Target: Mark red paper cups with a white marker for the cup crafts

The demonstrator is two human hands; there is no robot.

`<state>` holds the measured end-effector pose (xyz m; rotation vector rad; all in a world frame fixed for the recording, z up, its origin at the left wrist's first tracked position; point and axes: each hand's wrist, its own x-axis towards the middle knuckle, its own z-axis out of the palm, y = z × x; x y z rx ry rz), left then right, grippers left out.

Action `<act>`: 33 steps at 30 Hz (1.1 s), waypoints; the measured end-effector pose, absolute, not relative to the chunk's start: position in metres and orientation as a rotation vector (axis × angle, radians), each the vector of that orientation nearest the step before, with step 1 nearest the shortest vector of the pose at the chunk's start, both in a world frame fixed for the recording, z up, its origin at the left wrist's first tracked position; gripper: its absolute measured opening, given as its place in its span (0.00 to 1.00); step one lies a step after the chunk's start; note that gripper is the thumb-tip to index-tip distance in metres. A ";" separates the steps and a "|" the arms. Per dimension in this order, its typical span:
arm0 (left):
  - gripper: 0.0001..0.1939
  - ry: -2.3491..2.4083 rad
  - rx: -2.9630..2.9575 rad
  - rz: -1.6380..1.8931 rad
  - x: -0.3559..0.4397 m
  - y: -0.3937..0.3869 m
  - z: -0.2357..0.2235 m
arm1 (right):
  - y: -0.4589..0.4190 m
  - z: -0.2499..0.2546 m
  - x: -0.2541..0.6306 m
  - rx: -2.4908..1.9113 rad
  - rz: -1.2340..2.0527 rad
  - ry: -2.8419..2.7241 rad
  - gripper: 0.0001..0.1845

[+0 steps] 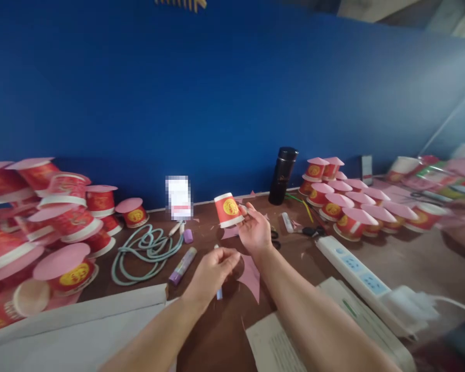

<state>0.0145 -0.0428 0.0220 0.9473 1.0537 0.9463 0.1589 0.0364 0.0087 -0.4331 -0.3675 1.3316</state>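
My right hand [254, 227] grips a red paper cup [228, 211] by its right side, fingertips against the wall. The cup is upside down and slightly tilted, wide white rim below, with a round yellow emblem. Lower and to the left, my left hand [213, 271] is closed in a pinch with the thumb against the fingers; I cannot make out what is in it. A thin pale-blue stick [219, 294] shows below that hand, partly hidden by it. Cut pink paper [250, 276] lies between my forearms. A purple glue stick [183, 266] lies left of my left hand.
Red cups with pink discs stand piled at left [67, 222] and grouped at right [349, 214]. A coiled cable [147, 253], a black bottle [283, 175], black-handled scissors [313, 231] and a white power strip [354, 266] are on the table. A blue wall [225, 103] rises behind.
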 end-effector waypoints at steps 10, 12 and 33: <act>0.13 0.518 0.302 1.237 0.032 0.008 0.003 | 0.030 0.010 0.151 -0.486 1.408 -0.409 0.12; 0.12 0.540 0.278 1.258 0.025 0.014 0.002 | 0.032 0.005 0.151 -0.517 1.425 -0.443 0.14; 0.14 0.509 0.372 1.075 0.026 0.008 -0.002 | 0.034 0.003 0.142 -0.719 1.501 -0.626 0.21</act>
